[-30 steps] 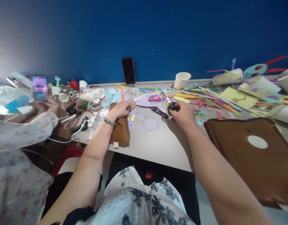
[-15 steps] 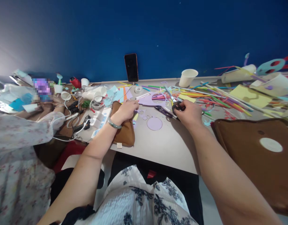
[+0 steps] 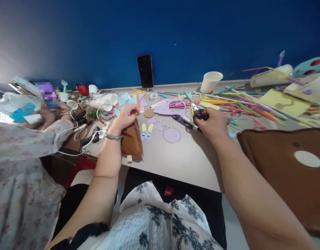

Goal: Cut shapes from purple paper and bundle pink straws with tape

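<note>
Scissors (image 3: 193, 103) are in your right hand (image 3: 213, 123), your fingers closed around the black handles, with the blades pointing at the back edge of the table (image 3: 172, 159). The blades lie by the right end of your purple sheet (image 3: 162, 108), which has a large round hole.

Your left hand (image 3: 127, 116) is over the back end of the pouch (image 3: 132, 140), near the table's front edge. Its fingers are curled; you cannot tell from this view whether they grip anything.

Just right of those fingers lies a brown disc (image 3: 148, 113). Nearer your front edge are a rabbit face (image 3: 146, 135), beside the pouch, and a purple disc (image 3: 172, 135), farther right. Along the back edge you have a phone (image 3: 145, 71) leaning on the wall (image 3: 97, 41), a roll of tape (image 3: 153, 96) and an upright cup (image 3: 211, 82).
</note>
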The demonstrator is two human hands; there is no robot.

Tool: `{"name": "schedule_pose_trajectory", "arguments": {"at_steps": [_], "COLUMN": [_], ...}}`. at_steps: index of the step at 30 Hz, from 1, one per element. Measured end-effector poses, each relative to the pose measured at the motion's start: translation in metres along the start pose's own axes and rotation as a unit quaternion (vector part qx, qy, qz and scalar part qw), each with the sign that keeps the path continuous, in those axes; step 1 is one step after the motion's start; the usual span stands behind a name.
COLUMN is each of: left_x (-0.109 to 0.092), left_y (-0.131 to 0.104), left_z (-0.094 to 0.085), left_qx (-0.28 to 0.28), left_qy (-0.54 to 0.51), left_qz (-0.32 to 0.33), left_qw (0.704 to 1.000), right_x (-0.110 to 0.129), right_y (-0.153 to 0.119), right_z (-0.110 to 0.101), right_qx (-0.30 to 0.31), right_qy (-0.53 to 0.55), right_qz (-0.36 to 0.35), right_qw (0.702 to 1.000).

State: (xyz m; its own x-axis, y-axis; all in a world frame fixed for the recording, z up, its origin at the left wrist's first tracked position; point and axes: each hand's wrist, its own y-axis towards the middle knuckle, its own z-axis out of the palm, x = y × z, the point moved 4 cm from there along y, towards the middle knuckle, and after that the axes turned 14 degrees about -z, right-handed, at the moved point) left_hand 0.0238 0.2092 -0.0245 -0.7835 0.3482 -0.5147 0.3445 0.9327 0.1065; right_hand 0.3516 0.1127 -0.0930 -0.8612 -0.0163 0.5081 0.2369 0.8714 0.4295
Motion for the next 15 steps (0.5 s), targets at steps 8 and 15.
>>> {"name": "schedule_pose_trajectory", "arguments": {"at_steps": [8, 15], "left_x": [-0.006, -0.047], "left_y": [0.002, -0.009], "left_z": [0.002, 0.055], "left_qx": [-0.014, 0.128], "left_qy": [0.051, 0.241], "left_qz": [0.024, 0.107], "left_qw": [0.998, 0.956], "right_x": [0.003, 0.004], "right_y": [0.002, 0.002], "right_z": [-0.005, -0.007], "right_qx": [-0.003, 0.004], "right_qy": [-0.005, -0.002], "right_qz": [0.010, 0.030], "right_qw": [1.000, 1.000]}}
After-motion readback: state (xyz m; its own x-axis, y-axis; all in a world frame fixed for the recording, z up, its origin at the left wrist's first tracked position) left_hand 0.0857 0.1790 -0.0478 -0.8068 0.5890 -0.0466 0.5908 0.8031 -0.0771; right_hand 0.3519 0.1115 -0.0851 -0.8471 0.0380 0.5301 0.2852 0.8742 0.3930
